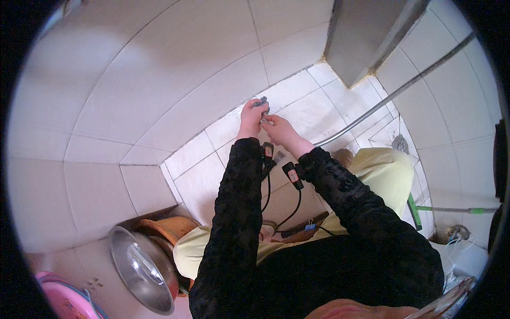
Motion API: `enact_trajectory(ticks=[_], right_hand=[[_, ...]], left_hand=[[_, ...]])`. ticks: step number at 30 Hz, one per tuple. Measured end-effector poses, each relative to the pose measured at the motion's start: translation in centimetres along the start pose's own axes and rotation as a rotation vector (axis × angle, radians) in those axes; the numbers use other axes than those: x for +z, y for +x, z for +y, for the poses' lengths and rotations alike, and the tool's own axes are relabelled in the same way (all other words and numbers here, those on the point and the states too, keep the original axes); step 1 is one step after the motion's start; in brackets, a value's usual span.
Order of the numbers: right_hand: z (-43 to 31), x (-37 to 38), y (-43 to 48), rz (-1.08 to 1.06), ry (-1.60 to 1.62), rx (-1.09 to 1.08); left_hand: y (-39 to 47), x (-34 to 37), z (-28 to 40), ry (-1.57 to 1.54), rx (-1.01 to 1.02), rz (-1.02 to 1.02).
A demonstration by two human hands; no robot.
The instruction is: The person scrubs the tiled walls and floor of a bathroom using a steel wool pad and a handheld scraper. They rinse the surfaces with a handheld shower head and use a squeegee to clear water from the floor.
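Observation:
Near the middle of the tiled floor [295,113], my left hand [252,115] is closed around a small dark grey object [261,103], whose exact kind I cannot tell. My right hand [279,128] meets it from the right, its thumb and fingertips pinching a small pale part [264,121] just below the dark object. Beneath my wrists hang two black cabled devices, one beside my left cuff [268,150] and one by my right cuff [293,175], each with an orange-pink label.
A metal pole or hose [358,120] slants across the right. A green-headed squeegee [414,211] and a floor drain [399,143] are at the right. A steel basin [139,269], an orange basin [171,227] and a pink basin [65,297] stand lower left. Tiled walls border the floor.

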State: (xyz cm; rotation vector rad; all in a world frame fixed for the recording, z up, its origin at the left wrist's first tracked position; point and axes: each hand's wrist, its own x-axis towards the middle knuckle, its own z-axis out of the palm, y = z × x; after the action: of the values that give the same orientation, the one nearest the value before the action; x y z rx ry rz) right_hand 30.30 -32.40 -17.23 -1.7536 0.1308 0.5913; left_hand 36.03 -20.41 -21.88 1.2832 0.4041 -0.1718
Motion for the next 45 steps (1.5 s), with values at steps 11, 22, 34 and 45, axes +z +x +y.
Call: enact_trajectory(ticks=[11,22,34,45], right_hand=[[5.3,-5.1,6.9,0.036,1.049,0.035],[5.4,-5.9,7.9,0.178,1.605,0.008],[7.2,-6.6,11.1,0.243,1.244,-0.190],[3.3,-2.7,6.0,0.074,0.051,0.133]], left_hand=[[-2.9,6.6,1.2,0.257,-0.132,-0.137],[-4.0,7.2,0.2,0.370,-0.304,-0.121],[-6.9,5.9,0.0,0.749,-0.087,-0.027],[-6.0,2.5,-2.1,0.790,-0.063,0.158]])
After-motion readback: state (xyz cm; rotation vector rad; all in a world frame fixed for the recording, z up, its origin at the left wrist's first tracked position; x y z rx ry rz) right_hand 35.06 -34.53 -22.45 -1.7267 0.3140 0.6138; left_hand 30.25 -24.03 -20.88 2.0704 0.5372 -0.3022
